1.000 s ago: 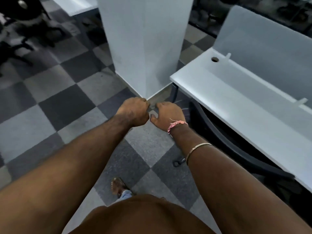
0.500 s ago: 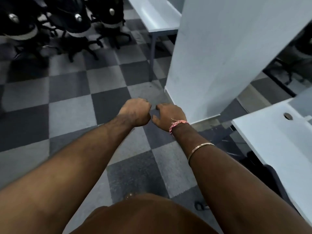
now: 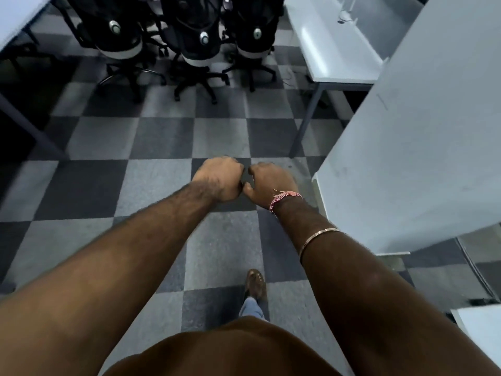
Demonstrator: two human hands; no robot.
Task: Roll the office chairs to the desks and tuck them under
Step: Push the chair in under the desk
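Since a moment ago your view has swung from the pillar (image 3: 423, 137) toward three office chairs (image 3: 199, 42) clustered ahead, well apart from you; your left hand (image 3: 221, 179) and right hand (image 3: 271, 184) are curled fists gripping nothing, likely readied for walking over.

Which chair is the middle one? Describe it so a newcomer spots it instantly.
Look to the far end of the checkered carpet, where three black office chairs stand in a row between two white desks. The middle chair sits nearest the viewer, and the round silver knob on its back is lowest in the picture.
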